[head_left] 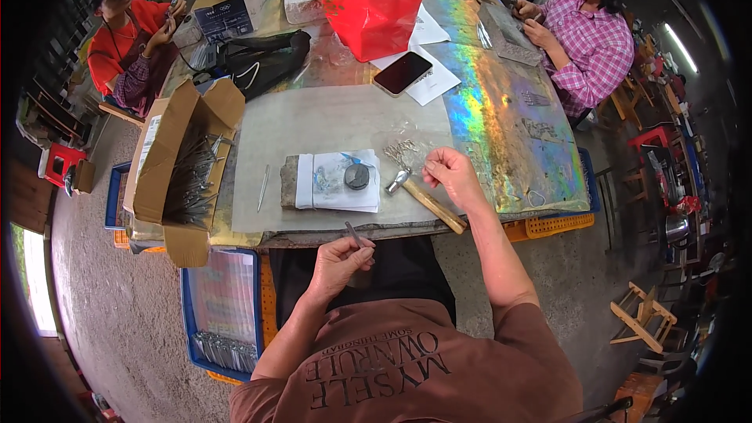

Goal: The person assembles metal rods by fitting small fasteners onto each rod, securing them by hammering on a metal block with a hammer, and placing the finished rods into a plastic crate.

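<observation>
Just off the table's near edge, my left hand (338,265) is closed on a thin grey metal strip (354,233), which points up out of the fingers. My right hand (456,177) hovers over the table with thumb and fingertips pinched together; whatever they hold is too small to make out. Close to it lie a small pile of fine metal pieces (399,151) on clear plastic and a hammer (428,202) with a wooden handle. Left of the hammer, white paper (335,197) covers a stone block (289,183). A dark round disc (356,177) rests on the paper.
An open cardboard box (153,164) of thin metal rods stands at the left. A slim silver rod (264,188) lies nearby. Farther back are a phone (403,74), a red bag (374,12) and a black bag (266,63). Two people sit at the far corners.
</observation>
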Motion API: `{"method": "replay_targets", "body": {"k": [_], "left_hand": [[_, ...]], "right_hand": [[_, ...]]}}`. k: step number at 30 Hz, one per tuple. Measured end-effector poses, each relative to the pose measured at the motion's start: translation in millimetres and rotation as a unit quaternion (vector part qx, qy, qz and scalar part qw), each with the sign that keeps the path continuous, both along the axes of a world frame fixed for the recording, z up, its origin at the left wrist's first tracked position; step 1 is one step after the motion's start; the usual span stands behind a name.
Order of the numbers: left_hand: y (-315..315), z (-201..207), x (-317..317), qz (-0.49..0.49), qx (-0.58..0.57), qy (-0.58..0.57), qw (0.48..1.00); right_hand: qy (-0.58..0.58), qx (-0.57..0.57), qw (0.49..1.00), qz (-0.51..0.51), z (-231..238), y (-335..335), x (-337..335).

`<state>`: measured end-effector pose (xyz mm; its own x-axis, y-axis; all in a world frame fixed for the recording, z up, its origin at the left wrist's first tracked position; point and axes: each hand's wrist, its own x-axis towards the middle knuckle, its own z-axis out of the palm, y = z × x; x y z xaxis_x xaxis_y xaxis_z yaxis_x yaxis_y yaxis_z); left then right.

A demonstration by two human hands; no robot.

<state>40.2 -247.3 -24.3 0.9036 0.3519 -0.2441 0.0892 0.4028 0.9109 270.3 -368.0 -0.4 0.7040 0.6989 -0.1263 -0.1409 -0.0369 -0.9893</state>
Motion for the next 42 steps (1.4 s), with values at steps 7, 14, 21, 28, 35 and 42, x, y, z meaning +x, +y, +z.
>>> {"method": "replay_targets", "body": {"k": [7, 14, 21, 28, 35, 42], "left_hand": [[0.0, 13.0, 12.2, 0.008, 0.006, -0.019, 1.000], [-4.9, 18.1, 20.1, 0.022, 0.031, -0.042, 0.998], [-1.6, 11.4, 12.0, 0.022, 0.102, -0.028, 0.994], [0.0, 13.6, 9.2, 0.006, 0.075, -0.029, 0.997], [1.8, 12.1, 10.6, 0.119, -0.130, -0.086, 0.981], [1.3, 10.5, 11.1, 0.148, -0.192, -0.118, 0.963]], "right_hand": [[0.037, 0.027, 0.999, 0.029, 19.7, -2.9, -68.9], [-0.042, 0.000, 0.998, 0.043, 10.1, 2.3, -108.5], [-0.170, -0.027, 0.982, 0.075, 6.8, 2.9, -113.0], [-0.240, -0.065, 0.958, 0.140, 14.9, 2.4, -107.8], [-0.096, -0.016, 0.993, 0.060, -3.3, 1.0, -122.6], [-0.006, 0.020, 0.998, 0.058, -7.6, 1.8, -133.2]]}}
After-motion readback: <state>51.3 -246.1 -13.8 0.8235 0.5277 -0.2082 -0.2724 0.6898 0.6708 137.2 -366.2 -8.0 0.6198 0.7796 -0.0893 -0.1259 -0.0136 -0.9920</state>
